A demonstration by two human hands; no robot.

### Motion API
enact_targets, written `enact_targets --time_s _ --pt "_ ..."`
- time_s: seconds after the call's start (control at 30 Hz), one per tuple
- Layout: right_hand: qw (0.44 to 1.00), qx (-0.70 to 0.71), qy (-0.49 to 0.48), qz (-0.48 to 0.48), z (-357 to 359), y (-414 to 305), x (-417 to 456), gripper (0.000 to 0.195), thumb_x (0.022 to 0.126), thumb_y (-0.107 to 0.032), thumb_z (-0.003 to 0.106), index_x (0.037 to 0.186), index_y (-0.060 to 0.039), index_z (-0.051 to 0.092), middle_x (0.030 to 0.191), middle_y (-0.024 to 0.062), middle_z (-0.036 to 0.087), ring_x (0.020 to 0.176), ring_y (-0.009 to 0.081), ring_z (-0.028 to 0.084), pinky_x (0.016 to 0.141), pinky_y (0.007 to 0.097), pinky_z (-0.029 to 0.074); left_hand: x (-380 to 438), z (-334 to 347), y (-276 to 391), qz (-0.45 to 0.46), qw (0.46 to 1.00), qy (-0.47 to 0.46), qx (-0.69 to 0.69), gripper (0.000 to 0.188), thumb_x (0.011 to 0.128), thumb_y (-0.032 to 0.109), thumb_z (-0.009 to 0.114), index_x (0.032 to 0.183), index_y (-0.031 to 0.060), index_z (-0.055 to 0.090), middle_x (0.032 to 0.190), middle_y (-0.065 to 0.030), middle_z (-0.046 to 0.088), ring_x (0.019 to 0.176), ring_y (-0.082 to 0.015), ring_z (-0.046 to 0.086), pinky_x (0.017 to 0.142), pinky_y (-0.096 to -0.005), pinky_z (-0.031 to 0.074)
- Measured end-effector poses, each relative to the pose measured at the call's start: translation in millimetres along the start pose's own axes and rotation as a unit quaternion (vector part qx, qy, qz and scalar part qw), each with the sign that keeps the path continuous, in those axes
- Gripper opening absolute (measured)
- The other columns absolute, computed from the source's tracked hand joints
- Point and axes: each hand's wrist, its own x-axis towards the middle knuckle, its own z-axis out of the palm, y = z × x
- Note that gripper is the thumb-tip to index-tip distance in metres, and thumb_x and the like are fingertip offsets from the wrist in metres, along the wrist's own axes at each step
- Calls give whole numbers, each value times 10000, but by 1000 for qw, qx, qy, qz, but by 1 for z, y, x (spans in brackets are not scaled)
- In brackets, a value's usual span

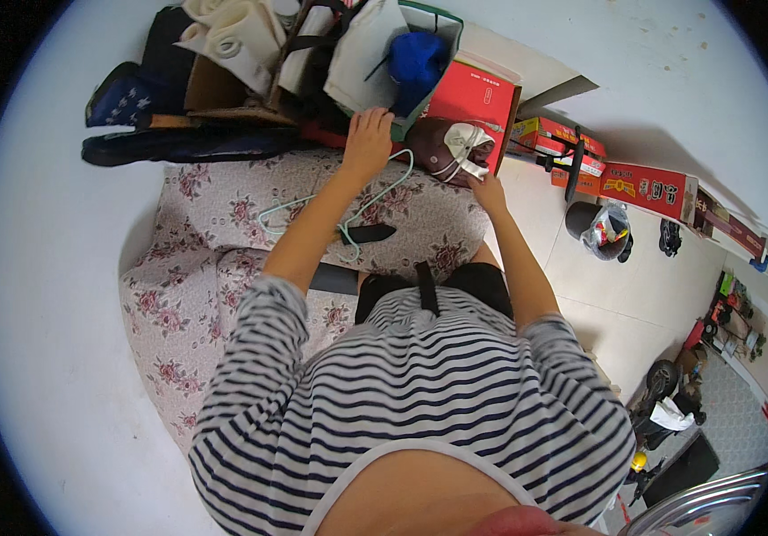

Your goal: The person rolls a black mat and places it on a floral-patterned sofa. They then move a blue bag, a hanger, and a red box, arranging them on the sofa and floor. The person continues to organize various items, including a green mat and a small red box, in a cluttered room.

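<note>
My left hand point(368, 142) is at the near rim of a white bag with green edges point(367, 63), fingers bent over that rim. A bundled blue item point(417, 57) sits inside the bag. My right hand point(489, 193) pinches the near edge of a maroon bag point(424, 144) with white fabric and cord point(468, 146) on its top. Its fingertips are partly hidden by the bag. Below my left wrist, a pale green clothes hanger point(391, 181) lies on a floral-covered sofa point(243, 208), beside a small black strap-like piece point(369, 233).
Rolled white material point(233, 40) stands in a cardboard box point(213, 87) at the back left. A red box point(478, 94) is behind the maroon bag. Red cartons point(648, 191) and a lined bin point(605, 231) stand on the tiled floor to the right. A white wall point(56, 268) borders the left.
</note>
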Motion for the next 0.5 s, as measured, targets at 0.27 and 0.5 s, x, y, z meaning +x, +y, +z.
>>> enact_targets --time_s 0.27,0.5 --pt "993 -93 -68 6 41 -30 61 957 476 -618 793 1197 -48 527 1274 174 477 1256 436 301 946 535 325 -119 43 60 -90 984 -27 -155 373 762 37 563 1126 31 480 1159 -183 437 1086 -375 439 937 -475 355" --pt "963 255 -82 39 55 0 94 707 622 -526 773 1057 9 614 906 117 645 854 206 594 780 295 444 -148 49 104 -214 940 -62 -257 285 773 38 559 1052 20 505 1124 -181 455 1069 -368 454 913 -422 381"
